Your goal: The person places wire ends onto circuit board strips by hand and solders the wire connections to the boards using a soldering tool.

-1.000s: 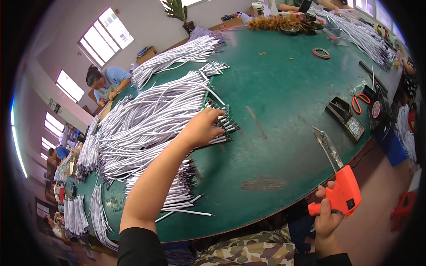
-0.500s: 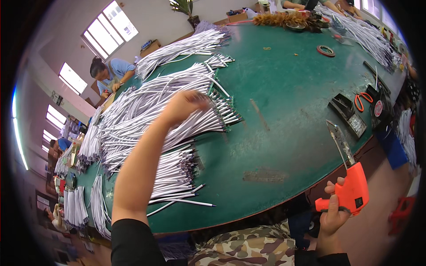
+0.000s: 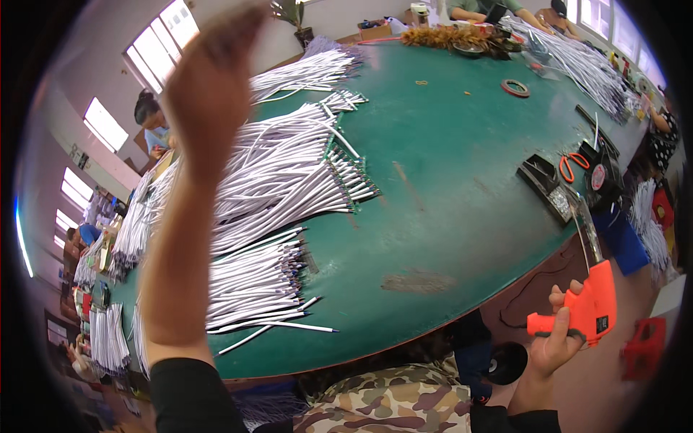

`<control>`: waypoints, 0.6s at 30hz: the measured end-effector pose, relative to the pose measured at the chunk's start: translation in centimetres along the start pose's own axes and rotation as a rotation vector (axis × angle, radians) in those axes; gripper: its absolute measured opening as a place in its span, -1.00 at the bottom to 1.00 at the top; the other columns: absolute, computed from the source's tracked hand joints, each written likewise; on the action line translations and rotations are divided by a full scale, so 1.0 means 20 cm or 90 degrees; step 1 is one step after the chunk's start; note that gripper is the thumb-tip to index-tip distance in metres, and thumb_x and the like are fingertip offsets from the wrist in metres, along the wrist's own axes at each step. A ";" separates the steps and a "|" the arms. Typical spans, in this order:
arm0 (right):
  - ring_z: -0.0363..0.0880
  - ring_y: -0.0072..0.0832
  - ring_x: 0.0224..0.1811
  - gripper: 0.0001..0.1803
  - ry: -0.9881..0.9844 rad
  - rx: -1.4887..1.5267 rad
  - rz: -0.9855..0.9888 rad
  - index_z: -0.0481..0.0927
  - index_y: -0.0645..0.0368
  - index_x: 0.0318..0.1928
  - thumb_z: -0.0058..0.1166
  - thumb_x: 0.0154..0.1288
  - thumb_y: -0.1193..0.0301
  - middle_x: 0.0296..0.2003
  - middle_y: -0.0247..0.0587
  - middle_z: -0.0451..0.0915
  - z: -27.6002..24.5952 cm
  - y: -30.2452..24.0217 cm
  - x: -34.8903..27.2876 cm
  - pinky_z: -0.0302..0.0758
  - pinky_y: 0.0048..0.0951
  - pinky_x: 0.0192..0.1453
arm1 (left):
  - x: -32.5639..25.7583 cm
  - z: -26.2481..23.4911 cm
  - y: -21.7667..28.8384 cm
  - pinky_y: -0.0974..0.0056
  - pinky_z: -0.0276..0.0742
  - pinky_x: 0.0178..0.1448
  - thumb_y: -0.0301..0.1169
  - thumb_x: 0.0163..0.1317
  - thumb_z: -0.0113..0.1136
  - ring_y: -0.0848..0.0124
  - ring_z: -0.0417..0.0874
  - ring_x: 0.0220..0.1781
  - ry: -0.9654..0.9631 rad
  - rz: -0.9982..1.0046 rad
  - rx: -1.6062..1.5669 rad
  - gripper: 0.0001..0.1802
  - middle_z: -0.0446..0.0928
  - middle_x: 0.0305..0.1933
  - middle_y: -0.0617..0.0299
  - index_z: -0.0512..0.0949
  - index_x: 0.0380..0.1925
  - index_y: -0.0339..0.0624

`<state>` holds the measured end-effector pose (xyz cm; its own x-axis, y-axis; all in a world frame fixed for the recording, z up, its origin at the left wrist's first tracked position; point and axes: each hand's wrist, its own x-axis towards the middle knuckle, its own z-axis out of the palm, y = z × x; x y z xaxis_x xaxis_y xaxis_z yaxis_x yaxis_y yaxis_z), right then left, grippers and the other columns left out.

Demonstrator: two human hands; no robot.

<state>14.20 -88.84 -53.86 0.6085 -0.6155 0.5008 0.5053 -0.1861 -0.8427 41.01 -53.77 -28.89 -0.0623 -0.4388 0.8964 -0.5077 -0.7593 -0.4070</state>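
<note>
- Right now the person's left hand [image 3: 209, 79] is raised high above the round green table [image 3: 462, 180], blurred, back of the hand toward the camera; I cannot tell whether its fingers are spread or curled, and nothing shows in it.
- Below that lifted forearm lie the heaps of thin white cable lengths [image 3: 281, 187], fanned across the left half of the table, their dark stripped ends pointing toward the middle.
- A smaller bundle of the same white cables [image 3: 253, 289] sits nearer the table edge, with a single loose cable [image 3: 289, 328] straying out just beside it.
- The right hand [image 3: 556, 343] is down off the table edge, at the lower right, fingers wrapped tight around the grip of an orange pistol-shaped hand tool [image 3: 588, 307] whose long grey metal nose [image 3: 585, 231] points up and away.
- Well apart from both hands, at the table's right side, are a black slotted holder [image 3: 545, 184] and orange-handled scissors [image 3: 574, 166].
- A brown tape roll [image 3: 515, 88] lies far across the table.
- Another person in a light blue top [image 3: 151, 126] works at the far left side.
</note>
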 end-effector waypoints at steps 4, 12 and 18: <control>0.59 -0.40 -0.05 -0.57 -0.039 0.029 0.008 0.34 0.45 0.27 -0.10 0.44 0.56 0.02 -0.06 0.55 0.06 -0.03 -0.01 0.46 -0.03 0.38 | -0.61 -0.18 0.79 0.15 0.67 0.08 -0.63 0.07 0.15 0.11 0.72 0.06 -0.306 -0.079 -0.483 -0.48 0.67 0.05 0.07 0.66 0.09 -0.11; 0.62 -0.40 -0.06 -0.57 -0.112 -0.009 0.045 0.38 0.42 0.23 -0.03 0.40 0.51 -0.06 -0.05 0.59 0.01 -0.04 -0.10 0.52 -0.04 0.31 | -0.80 -0.38 1.03 -0.24 0.25 0.45 -0.36 -0.07 0.50 -0.08 0.43 0.39 -0.657 0.000 -0.642 -0.24 0.44 0.30 -0.01 0.47 0.23 -0.09; 0.64 -0.38 -0.08 -0.56 -0.173 0.005 0.083 0.37 0.40 0.24 0.01 0.39 0.51 -0.03 -0.06 0.59 0.03 -0.03 -0.18 0.53 -0.05 0.29 | -0.78 -0.26 0.83 -0.26 0.10 0.53 -0.03 0.02 0.47 -0.08 0.26 0.51 -0.808 0.066 -0.600 -0.11 0.35 0.41 -0.02 0.37 0.35 -0.08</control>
<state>12.02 -86.00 -54.99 0.8093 -0.4060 0.4246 0.4164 -0.1132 -0.9021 29.09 -57.01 -48.77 0.3546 -0.9338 -0.0476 -0.9061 -0.3557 0.2290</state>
